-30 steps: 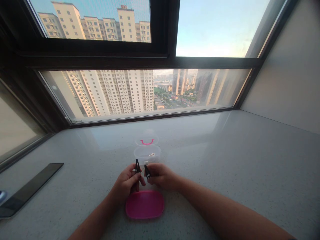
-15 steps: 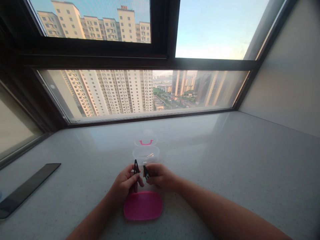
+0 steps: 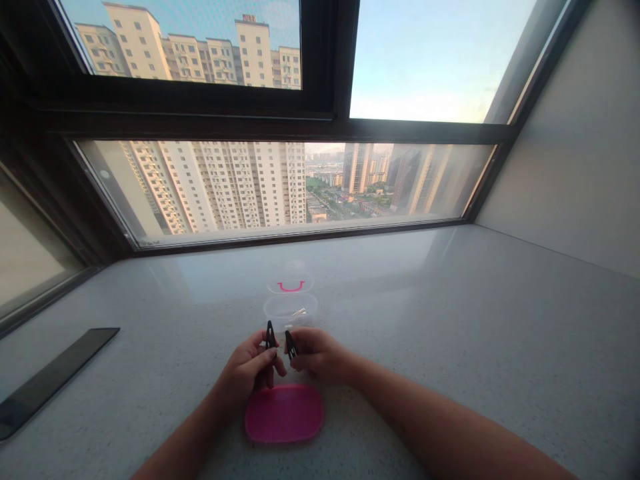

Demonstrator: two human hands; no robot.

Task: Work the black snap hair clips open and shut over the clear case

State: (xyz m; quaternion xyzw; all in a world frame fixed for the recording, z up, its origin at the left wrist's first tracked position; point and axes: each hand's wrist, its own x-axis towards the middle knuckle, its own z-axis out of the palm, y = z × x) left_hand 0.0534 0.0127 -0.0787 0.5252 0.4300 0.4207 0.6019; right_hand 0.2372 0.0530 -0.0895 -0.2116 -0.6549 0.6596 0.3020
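Observation:
Between the thumb and fingers of my left hand [image 3: 253,361] is a black snap hair clip [image 3: 271,335], its pointed end up. My right hand [image 3: 320,353] pinches a second black hair clip [image 3: 291,347], tilted with its tip toward the upper left. A small gap separates the two clips. Just below the hands lies a pink oval lid or tray [image 3: 285,413]. Beyond them sits a clear plastic box [image 3: 280,308] with a few small, light-coloured pieces [image 3: 299,312] inside, too small to name. Its clear lid part with a pink handle [image 3: 291,288] lies farther back.
A dark flat slab [image 3: 57,380], perhaps a phone or tablet, rests on the speckled white sill [image 3: 425,320] at the left. The dark window frame [image 3: 300,239] borders the sill at the back, and a white wall [image 3: 575,153] rises on the right.
Almost nothing differs. Both hands keep their clips in nearly the same pose, and the view has shifted very slightly.

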